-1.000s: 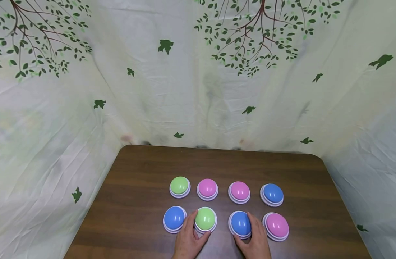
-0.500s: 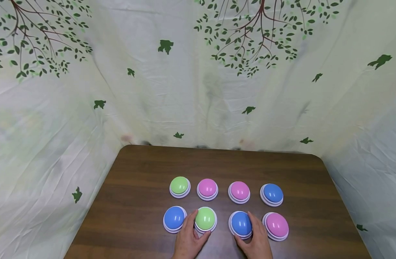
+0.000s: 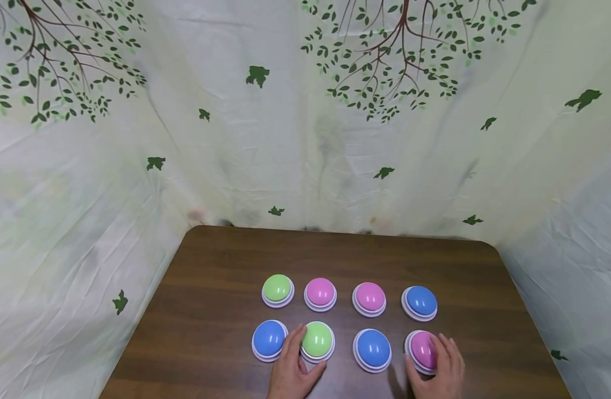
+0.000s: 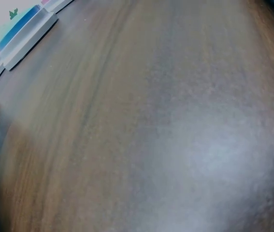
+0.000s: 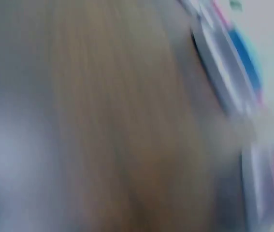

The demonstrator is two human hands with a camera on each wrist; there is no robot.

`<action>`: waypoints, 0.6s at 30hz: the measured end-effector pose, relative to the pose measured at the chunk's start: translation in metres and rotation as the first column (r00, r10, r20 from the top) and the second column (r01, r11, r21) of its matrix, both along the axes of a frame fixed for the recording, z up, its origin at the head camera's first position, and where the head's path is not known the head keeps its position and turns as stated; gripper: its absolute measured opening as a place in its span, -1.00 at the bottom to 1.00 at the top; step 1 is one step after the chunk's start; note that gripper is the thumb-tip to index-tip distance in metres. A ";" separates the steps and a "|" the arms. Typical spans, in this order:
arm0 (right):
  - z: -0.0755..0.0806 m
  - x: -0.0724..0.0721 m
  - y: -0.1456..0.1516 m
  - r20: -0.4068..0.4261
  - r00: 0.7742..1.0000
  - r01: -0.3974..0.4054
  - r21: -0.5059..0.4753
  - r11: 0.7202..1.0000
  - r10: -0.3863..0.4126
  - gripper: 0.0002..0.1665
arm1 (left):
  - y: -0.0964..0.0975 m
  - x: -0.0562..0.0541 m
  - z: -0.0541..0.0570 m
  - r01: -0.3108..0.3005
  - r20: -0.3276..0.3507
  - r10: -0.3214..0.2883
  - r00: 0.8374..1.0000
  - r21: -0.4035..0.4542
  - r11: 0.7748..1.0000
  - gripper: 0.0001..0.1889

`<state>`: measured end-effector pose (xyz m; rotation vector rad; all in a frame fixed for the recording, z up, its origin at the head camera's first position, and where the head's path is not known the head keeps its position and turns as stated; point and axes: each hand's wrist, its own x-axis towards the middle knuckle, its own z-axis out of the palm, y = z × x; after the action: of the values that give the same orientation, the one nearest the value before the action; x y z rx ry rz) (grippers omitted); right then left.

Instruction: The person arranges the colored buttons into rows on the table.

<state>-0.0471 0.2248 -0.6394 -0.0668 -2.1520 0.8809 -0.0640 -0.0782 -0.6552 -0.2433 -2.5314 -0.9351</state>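
Observation:
Domed push buttons on white round bases stand in two rows. My left hand (image 3: 290, 368) holds the front green button (image 3: 317, 339), index finger along its left side and thumb at its near rim. Left of that hand is a blue button (image 3: 268, 339). My right hand (image 3: 439, 371) is around the front pink button (image 3: 422, 349), thumb at its near left and fingers over its right side, hiding part of it. Another blue button (image 3: 373, 349) stands untouched between the hands. Both wrist views show mostly tabletop; the right one is blurred, with a blue button (image 5: 245, 58) at its edge.
Behind them, the back row has a green button (image 3: 277, 289), a pink button (image 3: 320, 293), another pink button (image 3: 369, 298) and a blue button (image 3: 419, 302). The brown wooden table (image 3: 210, 277) has a white leaf-patterned cloth (image 3: 305, 138) behind and beside it.
My right hand has left the front blue button and moved right to the front pink button. My left hand stays at the green button. The head view has tilted slightly up.

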 end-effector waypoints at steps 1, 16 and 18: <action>-0.001 0.002 0.008 0.107 0.994 0.036 -0.010 0.999 -0.035 -0.02 | 0.000 0.000 0.000 0.012 0.009 -0.012 1.000 0.019 1.000 -0.05; -0.002 0.013 0.041 0.485 0.874 -0.054 0.039 0.998 0.029 0.11 | 0.000 0.001 0.002 0.060 0.018 -0.062 0.998 0.108 0.992 -0.10; -0.001 0.014 0.041 0.501 0.866 -0.041 0.033 0.999 0.019 0.12 | 0.001 0.001 0.002 0.064 0.024 -0.068 0.997 0.119 0.991 -0.10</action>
<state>-0.0329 0.2662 -0.6404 -0.2678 -2.6613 0.9060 -0.0633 -0.0771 -0.6529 -0.2810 -2.4961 -1.1176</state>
